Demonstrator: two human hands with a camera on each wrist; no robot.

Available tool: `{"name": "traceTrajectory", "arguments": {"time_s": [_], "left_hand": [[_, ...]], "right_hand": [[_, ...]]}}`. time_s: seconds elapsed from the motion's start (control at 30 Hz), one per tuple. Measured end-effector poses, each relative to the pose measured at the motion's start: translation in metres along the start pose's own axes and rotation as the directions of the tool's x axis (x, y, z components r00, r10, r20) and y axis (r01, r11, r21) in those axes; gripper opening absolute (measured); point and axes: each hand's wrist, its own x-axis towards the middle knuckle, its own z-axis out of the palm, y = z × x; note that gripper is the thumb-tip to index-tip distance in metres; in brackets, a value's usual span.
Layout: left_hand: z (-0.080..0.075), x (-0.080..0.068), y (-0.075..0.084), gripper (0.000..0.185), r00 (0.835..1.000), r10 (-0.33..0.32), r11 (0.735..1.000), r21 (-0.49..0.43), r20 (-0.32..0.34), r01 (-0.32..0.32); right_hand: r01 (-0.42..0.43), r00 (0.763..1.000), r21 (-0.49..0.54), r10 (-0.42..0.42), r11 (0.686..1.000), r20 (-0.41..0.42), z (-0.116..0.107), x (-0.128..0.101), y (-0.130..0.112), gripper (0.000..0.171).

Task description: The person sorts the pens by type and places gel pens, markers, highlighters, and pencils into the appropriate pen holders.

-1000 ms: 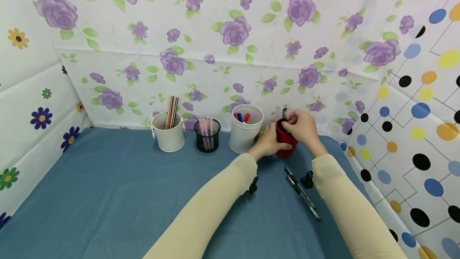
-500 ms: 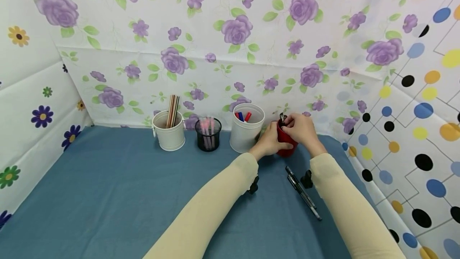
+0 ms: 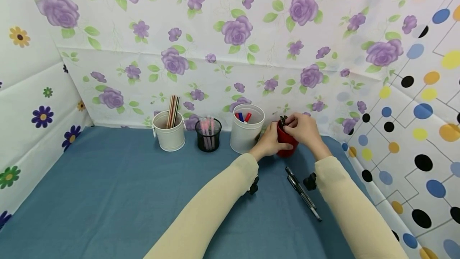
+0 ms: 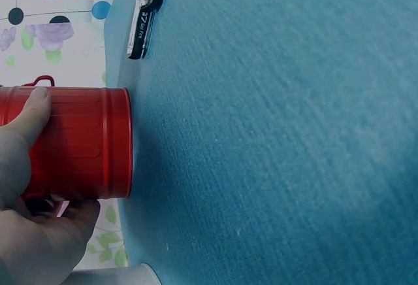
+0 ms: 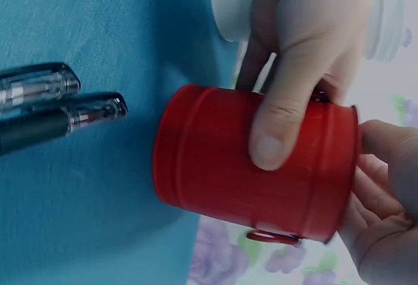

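Red tin cup (image 3: 286,144) stands on the desk (image 3: 108,195), steadied by the left hand's (image 3: 267,144) clasping grip; the right hand (image 3: 302,129) pinches a dark pen (image 3: 282,120) at its rim.

The blue tabletop (image 3: 108,195) lies open across the left and the near middle, wide room for a hand to pass. Along the back wall stands a row: a white bucket of sticks (image 3: 169,136), a black mesh cup (image 3: 208,135), a white marker tub (image 3: 246,133) and the red tin (image 3: 286,141), with narrow gaps between them. The left hand (image 3: 268,142) fills the gap between tub and tin. Two black pens (image 3: 303,197) lie just in front of the tin, between the sleeves. The spotted side wall (image 3: 406,139) closes in the right.
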Motion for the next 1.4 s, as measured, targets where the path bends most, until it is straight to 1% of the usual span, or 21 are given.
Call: {"name": "traceTrajectory", "arguments": {"time_s": [0.17,0.33,0.47,0.63,0.73,0.83,0.97,1.07,1.17,1.23,1.3,1.4], "left_hand": [[0.000,-0.001,0.000,0.091,1.000,0.004,1.000,-0.018,-0.002,-0.004],[0.000,-0.002,-0.001,0.090,1.000,-0.003,1.000,-0.024,-0.009,0.003],[0.001,-0.002,-0.001,0.089,1.000,0.001,1.000,-0.017,-0.019,-0.001],[0.000,-0.003,0.001,0.089,1.000,-0.005,1.000,-0.013,-0.024,0.005],[0.000,-0.004,0.001,0.089,1.000,-0.006,1.000,-0.021,-0.027,0.005],[0.000,-0.004,0.001,0.089,1.000,0.000,1.000,-0.027,-0.024,-0.001],[-0.001,-0.005,0.002,0.089,1.000,0.003,1.000,-0.029,-0.016,-0.004],[-0.001,-0.005,0.003,0.089,1.000,0.002,1.000,-0.029,-0.014,-0.002],[-0.002,-0.004,0.003,0.090,1.000,-0.001,1.000,-0.018,-0.017,0.000],[-0.001,-0.004,0.003,0.090,1.000,-0.006,1.000,-0.008,-0.019,0.005],[-0.001,-0.004,0.003,0.089,1.000,-0.006,1.000,-0.006,-0.019,0.006],[0.000,-0.005,0.003,0.089,1.000,-0.004,1.000,-0.007,-0.020,0.004]], "right_hand": [[0.054,0.998,0.012,-0.053,0.998,-0.041,-0.019,-0.014,-0.010,0.020],[0.113,0.992,0.013,-0.112,0.994,-0.053,-0.039,-0.032,-0.022,0.017],[0.156,0.987,0.000,-0.156,0.988,-0.026,-0.047,-0.049,-0.026,0.015],[0.184,0.983,-0.007,-0.184,0.983,0.013,-0.049,-0.071,-0.023,0.015],[0.195,0.980,-0.019,-0.195,0.981,0.027,-0.048,-0.083,-0.018,0.015],[0.189,0.981,-0.043,-0.187,0.981,0.060,-0.043,-0.095,-0.011,0.013],[0.172,0.975,-0.051,-0.163,0.984,0.150,-0.033,-0.113,-0.001,0.012],[0.156,0.963,-0.049,-0.141,0.987,0.228,-0.024,-0.124,0.007,0.013],[0.132,0.946,-0.067,-0.106,0.989,0.306,-0.015,-0.133,0.014,0.014],[0.123,0.935,-0.083,-0.088,0.989,0.343,-0.009,-0.138,0.017,0.015],[0.122,0.928,-0.097,-0.079,0.988,0.363,-0.003,-0.142,0.019,0.016],[0.119,0.928,-0.113,-0.070,0.986,0.367,0.003,-0.146,0.020,0.016]]}}
